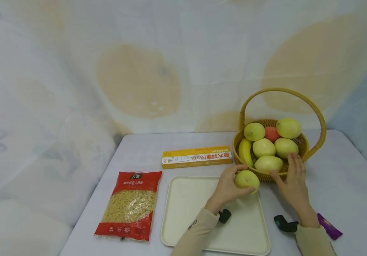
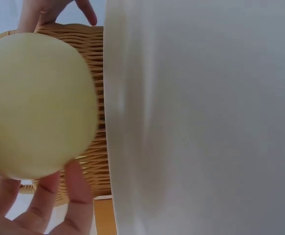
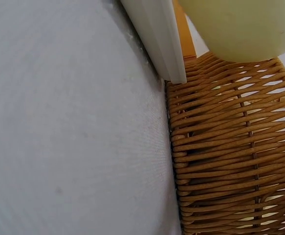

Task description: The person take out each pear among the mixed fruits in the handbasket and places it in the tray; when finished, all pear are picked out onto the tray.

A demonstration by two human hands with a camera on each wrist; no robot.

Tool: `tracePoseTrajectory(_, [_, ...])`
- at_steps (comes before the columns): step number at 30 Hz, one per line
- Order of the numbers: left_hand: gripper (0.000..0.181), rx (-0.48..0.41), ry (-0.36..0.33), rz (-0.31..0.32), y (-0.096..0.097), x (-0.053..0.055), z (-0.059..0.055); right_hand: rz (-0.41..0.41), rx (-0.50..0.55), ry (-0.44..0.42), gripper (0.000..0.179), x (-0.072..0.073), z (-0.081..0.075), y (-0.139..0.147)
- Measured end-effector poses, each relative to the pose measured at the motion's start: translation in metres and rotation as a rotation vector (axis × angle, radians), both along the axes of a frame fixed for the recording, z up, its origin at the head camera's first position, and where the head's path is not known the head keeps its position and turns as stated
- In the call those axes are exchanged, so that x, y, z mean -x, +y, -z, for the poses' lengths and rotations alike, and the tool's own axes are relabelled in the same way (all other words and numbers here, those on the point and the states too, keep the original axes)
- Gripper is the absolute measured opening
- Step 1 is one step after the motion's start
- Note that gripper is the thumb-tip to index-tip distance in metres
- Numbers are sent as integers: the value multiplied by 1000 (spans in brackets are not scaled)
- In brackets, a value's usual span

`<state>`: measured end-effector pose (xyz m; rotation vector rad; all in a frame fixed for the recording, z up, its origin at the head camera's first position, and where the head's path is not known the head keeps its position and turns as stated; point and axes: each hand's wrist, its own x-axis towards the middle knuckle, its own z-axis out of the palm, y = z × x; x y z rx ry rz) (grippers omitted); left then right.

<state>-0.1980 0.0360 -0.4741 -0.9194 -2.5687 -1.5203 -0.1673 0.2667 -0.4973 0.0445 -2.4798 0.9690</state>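
My left hand [image 1: 229,186] grips a round, pale yellow-green fruit [image 1: 246,181] between thumb and fingers, just in front of the basket and above the tray's far right corner. In the left wrist view the same fruit [image 2: 39,105] fills the left side, with fingertips against it. The wicker basket [image 1: 268,177] with a tall handle holds several yellow-green fruits [image 1: 269,164], a banana [image 1: 246,152] and a red fruit [image 1: 271,134]. At the basket's front right rim rests my right hand [image 1: 293,185], fingers extended and thumb apart. Its fingertips lie close to the fruits; contact cannot be told.
A cream tray [image 1: 186,213] lies beneath my left forearm. Behind it is a yellow and white pasta box [image 1: 197,157]; to its left lies a red bag of pasta [image 1: 130,206]. A purple wrapped packet [image 1: 329,226] sits beside my right wrist.
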Motion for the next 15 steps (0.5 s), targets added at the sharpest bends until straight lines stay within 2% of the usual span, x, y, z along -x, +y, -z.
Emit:
tracePoseTrajectory(7, [57,-8,-23,29,2,2,2,5,0,0,83,0,2,1])
tracePoseTrajectory(15, [52,-39,-68,13,2,2,3,9,-4,-18,84,-1,2,0])
